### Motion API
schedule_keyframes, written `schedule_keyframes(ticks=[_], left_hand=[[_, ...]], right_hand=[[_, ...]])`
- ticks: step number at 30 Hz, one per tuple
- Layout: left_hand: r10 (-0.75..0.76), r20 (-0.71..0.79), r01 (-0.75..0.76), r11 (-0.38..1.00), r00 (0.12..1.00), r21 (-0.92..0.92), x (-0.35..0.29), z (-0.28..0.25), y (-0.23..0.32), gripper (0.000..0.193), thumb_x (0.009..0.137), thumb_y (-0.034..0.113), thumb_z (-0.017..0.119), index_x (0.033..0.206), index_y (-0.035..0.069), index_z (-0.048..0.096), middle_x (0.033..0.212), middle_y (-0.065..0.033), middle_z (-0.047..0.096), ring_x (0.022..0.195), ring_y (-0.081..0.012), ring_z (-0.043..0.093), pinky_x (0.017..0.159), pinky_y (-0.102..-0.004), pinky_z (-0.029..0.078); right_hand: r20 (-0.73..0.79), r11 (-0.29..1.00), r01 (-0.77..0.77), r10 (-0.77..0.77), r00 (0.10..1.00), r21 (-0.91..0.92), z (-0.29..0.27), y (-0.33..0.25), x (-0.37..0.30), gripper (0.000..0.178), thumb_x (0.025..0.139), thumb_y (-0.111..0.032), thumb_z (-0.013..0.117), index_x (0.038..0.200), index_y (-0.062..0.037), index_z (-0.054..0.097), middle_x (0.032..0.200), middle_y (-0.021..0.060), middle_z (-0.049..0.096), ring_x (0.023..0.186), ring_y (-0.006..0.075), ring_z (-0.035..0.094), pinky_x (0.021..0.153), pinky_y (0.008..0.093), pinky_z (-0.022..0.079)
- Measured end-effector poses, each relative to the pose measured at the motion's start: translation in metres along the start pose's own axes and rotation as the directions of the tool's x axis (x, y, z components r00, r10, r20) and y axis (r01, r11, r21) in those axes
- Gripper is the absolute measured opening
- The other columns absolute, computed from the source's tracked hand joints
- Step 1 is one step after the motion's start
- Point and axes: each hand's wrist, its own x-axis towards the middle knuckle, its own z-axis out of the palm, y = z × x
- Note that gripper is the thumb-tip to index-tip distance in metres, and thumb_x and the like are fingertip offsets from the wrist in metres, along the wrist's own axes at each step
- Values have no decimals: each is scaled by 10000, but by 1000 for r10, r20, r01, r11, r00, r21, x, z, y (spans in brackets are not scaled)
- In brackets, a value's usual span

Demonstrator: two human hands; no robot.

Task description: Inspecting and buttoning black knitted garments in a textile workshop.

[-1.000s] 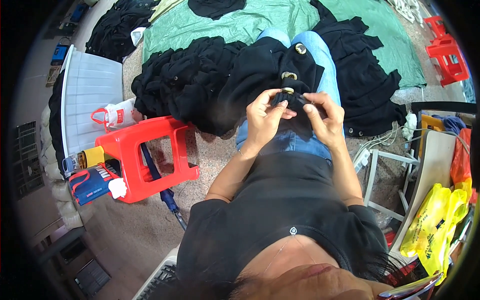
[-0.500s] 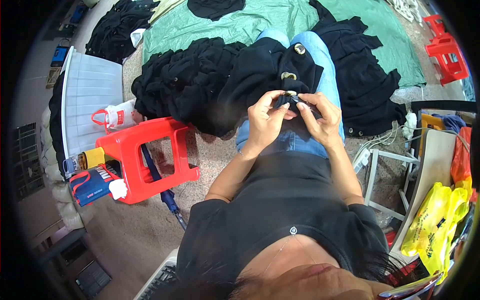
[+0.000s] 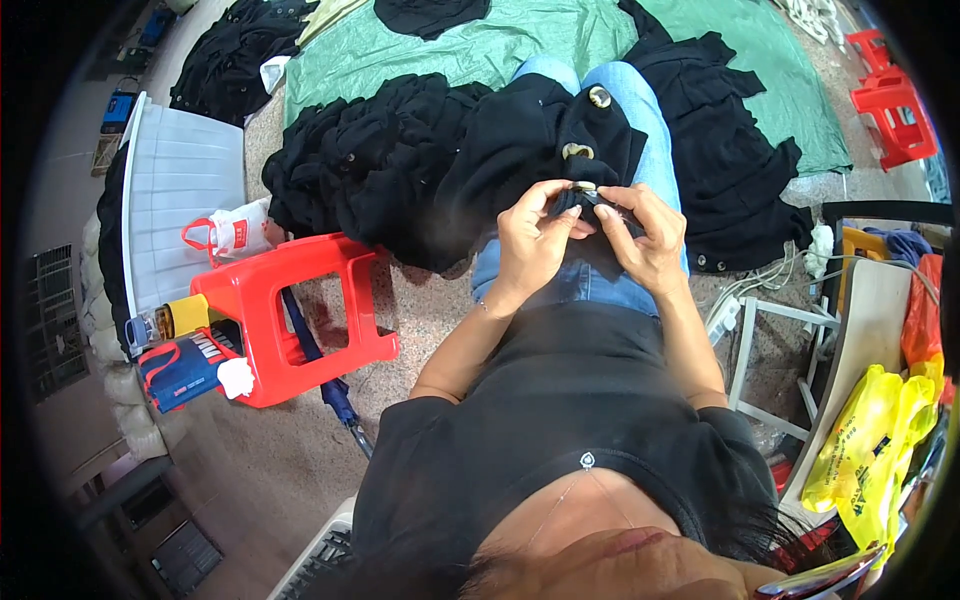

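A black knitted garment (image 3: 508, 135) lies across my lap, over my light-blue jeans. My left hand (image 3: 532, 240) is closed, pinching a bunched fold of it between thumb and fingers. Facing it, my right hand (image 3: 648, 238) is closed with thumb and forefinger at the same fold, beside a large gold-rimmed button (image 3: 583, 186). Whether a needle or thread is between these fingertips is too small to make out. Farther up the garment sit a second button (image 3: 577, 151) and a third button (image 3: 599, 97).
Heaped black garments (image 3: 365, 165) lie left of my lap, and more black clothing (image 3: 725, 150) lies to the right on a green sheet (image 3: 540, 35). A red plastic stool (image 3: 300, 320), a white bin (image 3: 190, 190) and a blue umbrella (image 3: 338, 400) are at left. A yellow bag (image 3: 860, 450) is at right.
Both hands stay at the same fold of the garment. The right fingertips have shifted only very slightly beside the button.
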Motion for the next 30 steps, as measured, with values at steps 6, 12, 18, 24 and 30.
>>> schedule_keyframes(ticks=[6,12,18,24,30], left_hand=[[2,14,-2,1000,1000,10,0,0,1,236,915,-49,589,1146,-95,575,958,-145,699,755,-171,714,687,-270,593],[-12,12,12,1000,1000,-25,1,1,4,214,920,-52,580,1132,-86,580,973,-144,697,766,-182,719,685,-269,595],[2,-20,-3,999,1000,-43,-1,0,-2,215,915,-52,586,1128,-81,582,958,-141,699,768,-182,719,682,-268,592],[22,-10,-22,1000,1000,-10,0,-1,-2,218,912,-48,594,1128,-81,583,964,-138,703,771,-171,717,688,-267,591],[59,6,-59,997,998,41,-1,-1,-3,226,923,-50,593,1148,-76,580,972,-124,697,777,-157,707,705,-264,595]], right_hand=[[4,1000,22,-22,1000,-16,1,1,0,172,780,-36,751,940,-7,695,775,95,661,634,188,667,551,261,505],[141,597,-441,481,865,670,20,13,-23,132,940,-81,666,1028,17,668,862,8,687,753,35,593,692,196,471],[36,813,-298,325,945,499,20,11,-20,129,905,-53,689,1007,24,675,822,33,681,705,63,595,660,211,476],[1,940,-179,187,982,289,15,11,-16,168,828,-23,728,986,21,692,785,81,673,691,135,648,623,247,492],[-1,973,-116,118,993,201,12,8,-12,159,810,-25,733,960,17,700,792,108,681,656,176,664,590,258,499]])
